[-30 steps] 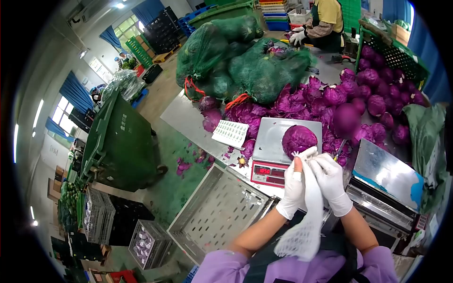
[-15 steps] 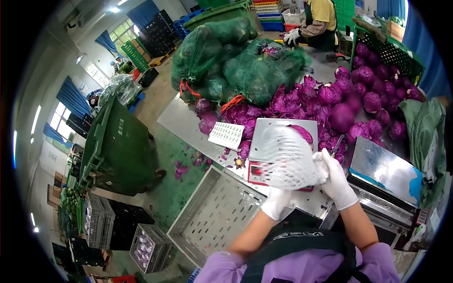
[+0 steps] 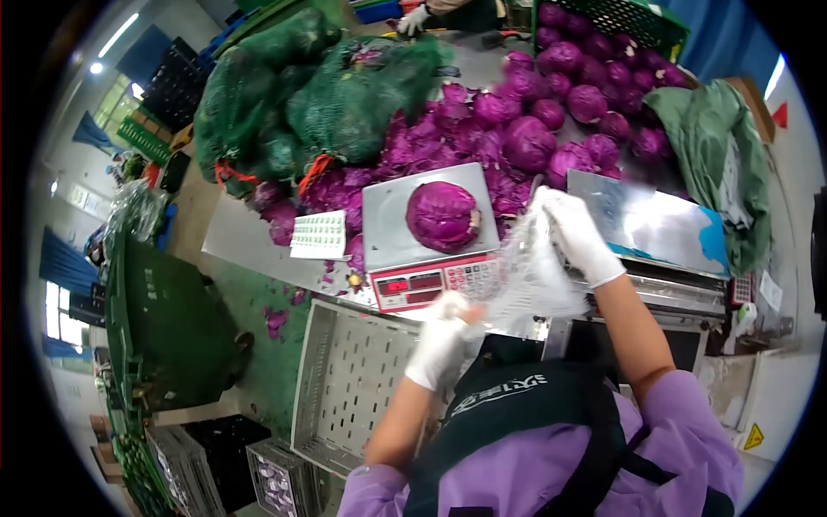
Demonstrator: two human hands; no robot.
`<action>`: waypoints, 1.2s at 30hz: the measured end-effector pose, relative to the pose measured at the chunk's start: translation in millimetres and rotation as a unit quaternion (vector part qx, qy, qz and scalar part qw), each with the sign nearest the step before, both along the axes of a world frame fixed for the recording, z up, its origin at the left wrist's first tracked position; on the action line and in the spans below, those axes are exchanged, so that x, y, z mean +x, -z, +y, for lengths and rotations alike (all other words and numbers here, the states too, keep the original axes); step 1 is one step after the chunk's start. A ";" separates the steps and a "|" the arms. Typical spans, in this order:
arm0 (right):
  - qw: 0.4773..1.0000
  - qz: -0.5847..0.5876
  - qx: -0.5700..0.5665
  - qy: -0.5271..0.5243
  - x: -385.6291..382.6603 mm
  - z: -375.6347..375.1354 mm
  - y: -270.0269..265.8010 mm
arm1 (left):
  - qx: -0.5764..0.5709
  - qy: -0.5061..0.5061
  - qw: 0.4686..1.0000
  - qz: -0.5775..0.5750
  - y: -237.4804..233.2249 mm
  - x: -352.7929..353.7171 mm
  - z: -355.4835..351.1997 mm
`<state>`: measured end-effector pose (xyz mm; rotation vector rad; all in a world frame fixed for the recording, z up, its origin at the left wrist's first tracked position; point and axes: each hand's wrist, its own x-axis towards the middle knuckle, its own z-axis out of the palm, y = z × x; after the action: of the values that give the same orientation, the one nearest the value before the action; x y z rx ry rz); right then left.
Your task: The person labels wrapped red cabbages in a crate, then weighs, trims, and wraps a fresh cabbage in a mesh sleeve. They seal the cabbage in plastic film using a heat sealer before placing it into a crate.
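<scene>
A white foam net (image 3: 534, 276), blurred by motion, hangs between my gloved hands. My right hand (image 3: 568, 228) is closed on its upper end, right of the scale. In front of the scale, my left hand (image 3: 446, 332) is at the net's lower left side; its fingers are smeared by motion. One red cabbage (image 3: 441, 215) rests on the steel plate of the red scale (image 3: 413, 287). Left of the scale lies a sheet of stickers (image 3: 318, 234).
Red cabbages (image 3: 530, 144) and loose leaves are heaped behind the scale. Green net sacks (image 3: 336, 103) lie at the back left. A grey crate (image 3: 357, 379) stands at the front left, a steel device (image 3: 646, 220) at the right. A co-worker's gloved hand (image 3: 413, 19) shows at the top.
The view has shifted, so the table things sit further left. The net has moved off the scale towards the right, uncovering the cabbage and the display. My hands are further apart.
</scene>
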<state>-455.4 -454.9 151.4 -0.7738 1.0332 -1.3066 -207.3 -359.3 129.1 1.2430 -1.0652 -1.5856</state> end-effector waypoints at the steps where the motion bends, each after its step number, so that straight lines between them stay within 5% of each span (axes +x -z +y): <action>1: 0.998 0.055 0.013 -0.029 -0.9 1.3 7.6 | 0.042 -0.076 0.996 0.004 9.5 13.3 -15.1; 3: 0.990 0.136 0.037 0.031 19.3 -0.4 26.7 | 0.001 -0.272 0.961 0.051 49.1 30.2 -54.6; 4: 0.995 0.066 0.030 0.061 31.9 -12.4 62.4 | -0.097 -0.299 0.946 -0.083 71.6 44.6 -77.6; 5: 0.972 0.212 0.029 0.098 44.6 -14.7 54.5 | -0.125 -0.301 0.940 -0.103 78.0 53.7 -97.0; 6: 0.992 0.072 0.045 0.094 55.3 -26.7 71.1 | -0.108 -0.308 0.936 -0.132 60.1 48.6 -113.5; 7: 0.971 0.203 -0.012 0.125 64.4 -39.6 87.3 | -0.069 -0.273 0.950 -0.138 69.0 57.4 -136.0; 9: 0.990 0.095 -0.076 0.074 79.1 -58.1 89.1 | -0.124 -0.181 0.972 -0.080 97.0 69.7 -178.0; 12: 0.994 0.081 -0.033 -0.059 93.0 -79.4 93.7 | 0.079 0.061 0.976 0.191 189.0 92.9 -240.1; 13: 0.988 0.108 -0.072 -0.083 93.4 -68.8 62.8 | 0.076 0.064 0.977 0.190 180.4 92.3 -236.5; 15: 0.976 0.153 -0.106 -0.114 87.5 -58.4 39.4 | 0.086 0.051 0.915 0.391 136.9 88.4 -200.0; 17: 0.930 0.182 -0.203 -0.249 79.0 -57.6 30.1 | 0.095 0.041 0.869 0.484 112.5 76.4 -167.2; 18: 0.906 0.240 -0.237 -0.257 79.4 -47.7 11.9 | -0.026 0.085 0.976 0.199 110.0 67.7 -148.9; 19: 0.876 0.297 -0.270 -0.266 79.0 -35.6 -11.1 | -0.143 0.121 0.976 -0.107 95.2 54.9 -132.2; 20: 0.863 0.285 -0.301 -0.289 77.7 -26.0 -25.0 | -0.302 0.132 0.880 -0.343 76.5 45.0 -120.3; 21: 0.882 0.239 -0.288 -0.286 79.8 -14.0 -42.2 | -0.479 -0.002 0.717 -0.507 75.3 32.0 -117.3; 23: 0.917 0.182 -0.172 -0.312 75.4 6.7 -63.9 | -0.354 0.109 0.802 -0.469 122.7 42.9 -111.4; 25: 0.944 0.087 -0.120 -0.294 60.1 20.9 -68.6 | -0.438 0.070 0.693 -0.568 146.9 64.3 -98.2; 26: 0.932 0.102 -0.142 -0.316 52.7 26.2 -63.4 | -0.442 0.071 0.687 -0.573 154.2 69.6 -87.0; 27: 0.919 0.116 -0.165 -0.339 46.0 31.1 -58.6 | -0.421 0.101 0.731 -0.528 146.7 72.7 -78.9; 29: 0.874 0.204 -0.032 -0.439 26.7 37.2 -71.1 | -0.384 0.151 0.788 -0.457 131.4 75.0 -66.1; 31: 0.856 0.073 0.191 -0.475 13.7 38.6 -59.9 | -0.358 0.188 0.819 -0.406 118.4 72.3 -62.6; 32: 0.879 0.075 0.094 -0.461 13.9 46.3 -61.1 | -0.350 0.201 0.828 -0.390 114.2 69.0 -60.9; 33: 0.867 0.132 -0.166 -0.451 17.2 40.9 -37.1 | -0.351 0.205 0.831 -0.380 110.9 63.7 -57.8; 36: 0.929 0.007 -0.034 -0.369 33.5 40.5 -83.5 | -0.368 0.196 0.827 -0.378 109.1 43.3 -41.5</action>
<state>-421.9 -414.4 234.9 -1.0908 0.6033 -0.6844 -164.0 -400.7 20.1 1.1234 -2.2914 -0.7135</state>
